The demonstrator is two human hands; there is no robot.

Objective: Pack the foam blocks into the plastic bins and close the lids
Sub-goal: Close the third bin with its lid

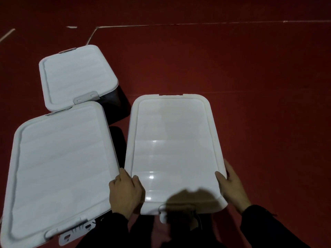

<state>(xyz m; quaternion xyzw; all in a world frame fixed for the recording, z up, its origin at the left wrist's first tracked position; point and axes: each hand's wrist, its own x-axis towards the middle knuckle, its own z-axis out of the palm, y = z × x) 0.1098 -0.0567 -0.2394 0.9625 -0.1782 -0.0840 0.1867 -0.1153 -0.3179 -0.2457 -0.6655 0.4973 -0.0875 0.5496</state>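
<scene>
Three plastic bins with white lids stand on the red floor. The nearest lid [172, 144] lies flat in front of me. My left hand [125, 192] grips its left edge near the front corner, thumb on top. My right hand [232, 185] holds its right edge, thumb on top and fingers along the rim. A latch [163, 214] hangs at the lid's front edge. A second lidded bin [59, 167] stands to the left, and a third [77, 76] sits behind it with dark sides showing. No foam blocks are visible.
Red floor [250, 86] spreads to the right and behind the bins. Pale tape lines [125, 26] cross it at the back. The left bin's front latch [77, 231] sticks out open near my left sleeve.
</scene>
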